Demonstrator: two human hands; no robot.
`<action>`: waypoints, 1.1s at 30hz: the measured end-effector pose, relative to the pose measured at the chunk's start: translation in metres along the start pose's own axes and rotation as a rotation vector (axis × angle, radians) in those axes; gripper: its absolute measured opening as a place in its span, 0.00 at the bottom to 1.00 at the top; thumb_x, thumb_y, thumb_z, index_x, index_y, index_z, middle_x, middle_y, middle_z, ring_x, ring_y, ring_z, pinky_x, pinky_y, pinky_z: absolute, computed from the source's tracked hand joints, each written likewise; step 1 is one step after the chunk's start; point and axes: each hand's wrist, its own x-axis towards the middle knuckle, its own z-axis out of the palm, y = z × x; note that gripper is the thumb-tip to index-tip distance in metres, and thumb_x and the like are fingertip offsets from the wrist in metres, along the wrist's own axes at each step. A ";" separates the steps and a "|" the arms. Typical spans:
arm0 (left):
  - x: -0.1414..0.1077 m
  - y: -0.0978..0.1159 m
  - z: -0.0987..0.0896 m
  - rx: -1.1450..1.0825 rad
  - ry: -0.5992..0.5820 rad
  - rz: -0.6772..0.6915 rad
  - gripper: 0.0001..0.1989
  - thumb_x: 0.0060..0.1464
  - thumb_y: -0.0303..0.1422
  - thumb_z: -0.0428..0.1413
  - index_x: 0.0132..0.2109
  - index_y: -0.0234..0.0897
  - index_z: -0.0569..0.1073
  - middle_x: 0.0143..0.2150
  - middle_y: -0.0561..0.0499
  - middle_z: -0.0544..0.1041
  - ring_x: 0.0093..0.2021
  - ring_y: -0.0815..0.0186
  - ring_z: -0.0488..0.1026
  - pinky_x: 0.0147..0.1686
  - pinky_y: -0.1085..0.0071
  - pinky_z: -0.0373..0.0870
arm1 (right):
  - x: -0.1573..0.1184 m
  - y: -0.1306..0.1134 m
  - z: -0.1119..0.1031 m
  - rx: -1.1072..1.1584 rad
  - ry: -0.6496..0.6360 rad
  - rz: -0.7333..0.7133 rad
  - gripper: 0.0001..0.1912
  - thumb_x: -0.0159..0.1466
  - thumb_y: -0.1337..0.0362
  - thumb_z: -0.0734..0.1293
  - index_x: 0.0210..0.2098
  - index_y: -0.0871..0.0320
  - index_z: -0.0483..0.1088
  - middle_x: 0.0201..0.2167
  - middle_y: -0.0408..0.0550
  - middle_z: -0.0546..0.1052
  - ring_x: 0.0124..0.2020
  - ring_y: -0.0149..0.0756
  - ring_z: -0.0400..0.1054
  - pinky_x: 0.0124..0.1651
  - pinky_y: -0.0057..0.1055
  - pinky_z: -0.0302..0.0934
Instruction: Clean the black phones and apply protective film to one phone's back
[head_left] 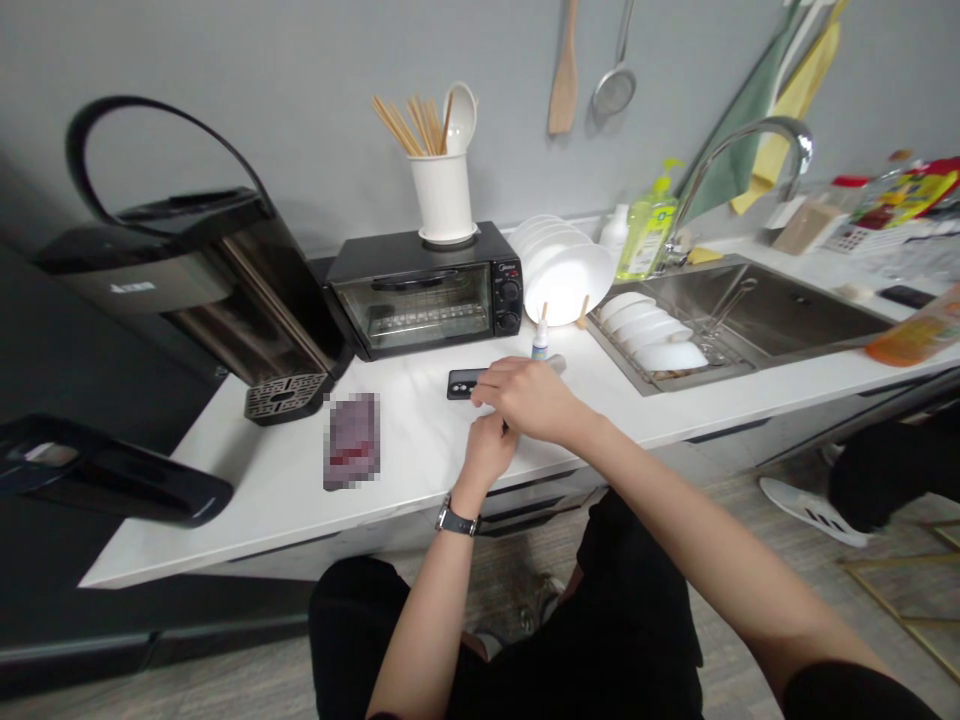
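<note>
My left hand (490,447), with a watch (457,518) on its wrist, is closed near the counter's front edge. A small dark bit shows between the two hands, too hidden to name. Over and touching it lies my right hand (531,397), its fingers curled down, so what they grip is hidden. Just behind the hands a black object with round marks (459,384), like a phone, lies flat, partly covered by my right fingers. A small white bottle (540,341) stands behind my right hand, beside a greyish item (556,364) partly hidden by that hand.
On the white counter (409,420) are a blurred purple item (352,440), a toaster oven (427,300), a black machine (247,290) and a dark cylinder (135,475). Plates (566,285), bowls (652,335) and a sink (787,310) are right. A person's shoe (814,510) shows below.
</note>
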 end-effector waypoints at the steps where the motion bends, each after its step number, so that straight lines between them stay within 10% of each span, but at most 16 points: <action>1: 0.000 0.000 0.000 -0.002 0.000 0.000 0.10 0.65 0.30 0.53 0.38 0.37 0.79 0.37 0.42 0.85 0.41 0.52 0.82 0.37 0.66 0.65 | 0.000 -0.001 0.001 -0.003 0.016 0.017 0.10 0.68 0.72 0.64 0.41 0.59 0.79 0.40 0.51 0.83 0.43 0.43 0.74 0.50 0.37 0.59; 6: 0.001 0.004 -0.002 -0.081 0.030 -0.007 0.13 0.69 0.40 0.53 0.43 0.39 0.78 0.38 0.44 0.85 0.40 0.55 0.82 0.36 0.68 0.65 | -0.007 0.006 -0.006 -0.060 0.116 0.599 0.19 0.68 0.52 0.68 0.49 0.60 0.79 0.41 0.55 0.84 0.42 0.48 0.76 0.43 0.37 0.60; 13: -0.001 0.000 0.001 -0.042 0.009 -0.010 0.09 0.64 0.29 0.55 0.38 0.36 0.79 0.35 0.43 0.84 0.39 0.54 0.81 0.37 0.67 0.65 | -0.007 -0.002 -0.001 0.032 -0.018 0.025 0.12 0.67 0.72 0.65 0.46 0.58 0.80 0.43 0.51 0.84 0.47 0.43 0.75 0.49 0.36 0.60; 19: 0.000 0.002 0.001 -0.238 0.066 0.010 0.11 0.66 0.39 0.56 0.44 0.38 0.81 0.36 0.49 0.84 0.35 0.60 0.79 0.35 0.70 0.65 | -0.015 0.010 -0.002 -0.013 0.217 0.685 0.16 0.69 0.52 0.67 0.45 0.57 0.79 0.37 0.51 0.83 0.37 0.45 0.75 0.38 0.35 0.57; 25: -0.001 -0.002 0.004 -0.472 0.078 0.052 0.09 0.61 0.36 0.62 0.40 0.35 0.83 0.33 0.52 0.83 0.33 0.65 0.76 0.34 0.74 0.66 | -0.028 0.017 0.001 0.162 0.206 0.181 0.17 0.63 0.75 0.60 0.41 0.56 0.78 0.40 0.49 0.82 0.42 0.41 0.74 0.42 0.33 0.59; 33: -0.008 -0.005 -0.002 -0.516 0.142 -0.024 0.10 0.56 0.38 0.66 0.39 0.35 0.85 0.32 0.52 0.84 0.33 0.64 0.77 0.32 0.74 0.66 | -0.073 0.044 0.063 0.448 0.582 0.688 0.18 0.64 0.71 0.55 0.40 0.57 0.76 0.32 0.47 0.80 0.31 0.39 0.74 0.39 0.33 0.66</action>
